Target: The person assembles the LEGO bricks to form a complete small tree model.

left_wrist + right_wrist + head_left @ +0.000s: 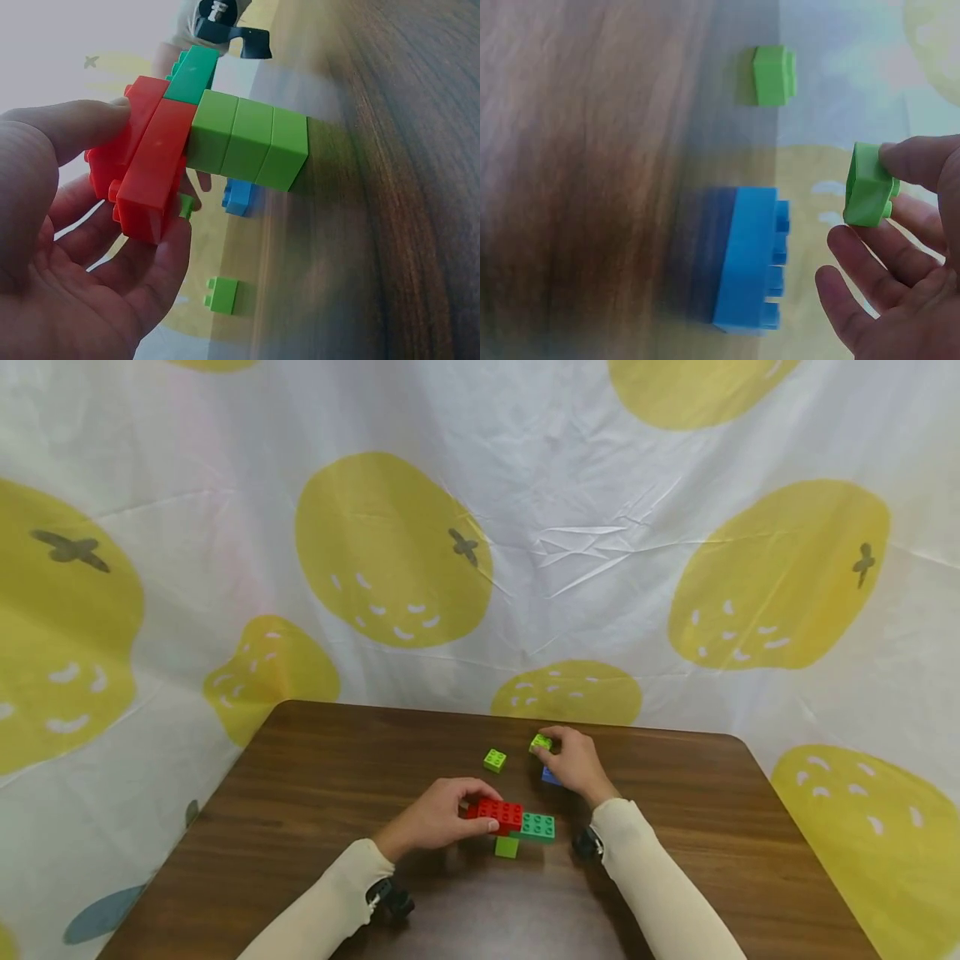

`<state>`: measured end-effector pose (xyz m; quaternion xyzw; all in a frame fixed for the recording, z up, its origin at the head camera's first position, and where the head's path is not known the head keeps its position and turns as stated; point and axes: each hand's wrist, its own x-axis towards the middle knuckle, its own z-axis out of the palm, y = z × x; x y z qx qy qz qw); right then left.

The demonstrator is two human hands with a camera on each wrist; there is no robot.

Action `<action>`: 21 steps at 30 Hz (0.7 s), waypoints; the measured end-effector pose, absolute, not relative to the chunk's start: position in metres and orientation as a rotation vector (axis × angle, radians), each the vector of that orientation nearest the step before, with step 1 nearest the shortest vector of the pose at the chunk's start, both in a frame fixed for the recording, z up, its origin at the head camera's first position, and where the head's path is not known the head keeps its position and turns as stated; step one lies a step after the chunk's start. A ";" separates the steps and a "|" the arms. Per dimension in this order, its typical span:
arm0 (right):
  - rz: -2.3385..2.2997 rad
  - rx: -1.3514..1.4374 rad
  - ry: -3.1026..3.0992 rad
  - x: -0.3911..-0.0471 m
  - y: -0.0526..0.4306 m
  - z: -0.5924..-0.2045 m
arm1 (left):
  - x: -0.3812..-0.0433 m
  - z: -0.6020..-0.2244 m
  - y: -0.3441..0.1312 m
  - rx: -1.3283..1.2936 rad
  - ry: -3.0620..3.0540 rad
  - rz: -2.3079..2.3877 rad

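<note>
1. Two bare hands are working over a brown wood-grain table (675, 827), the left one nearer the wearer and the right one reaching farther out.
2. The left hand (438, 814) is gripping a joined toy-brick build by its red bricks (504, 812), its thumb pressing on one side and its fingers curling round the other.
3. A teal-green brick (537, 825) is extending from the right end of the red ones in the head view, its studs facing up.
4. Three stacked lime-green bricks (251, 142) are projecting from the underside of the build toward the tabletop; whether they are touching it, I cannot tell.
5. The right hand (576, 760) is pinching a single lime-green brick (870, 187) between thumb and fingers, holding it clear of the table near the far edge; its outer fingers are bending loosely, apart from the brick.
6. A blue brick (746, 259) is resting studs-up on the table, partly hidden beneath the right hand in the head view.
7. Another lime-green brick, the loose one (495, 760), is sitting on the table left of the right hand.
8. Behind the table, a white cloth printed with yellow fruit (555, 610) is hanging in creases.
</note>
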<state>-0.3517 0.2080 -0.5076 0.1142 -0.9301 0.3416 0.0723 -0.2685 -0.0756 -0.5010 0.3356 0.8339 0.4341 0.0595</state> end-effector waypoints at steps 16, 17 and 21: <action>1.049 0.541 -2.641 -0.300 0.203 -0.478 | -0.267 -0.501 -0.078 0.999 2.498 1.320; 1.054 0.555 -2.634 -0.297 0.203 -0.477 | -0.267 -0.501 -0.078 1.000 2.501 1.319; 1.045 0.644 -2.598 -0.284 0.201 -0.475 | -0.267 -0.501 -0.079 1.003 2.511 1.315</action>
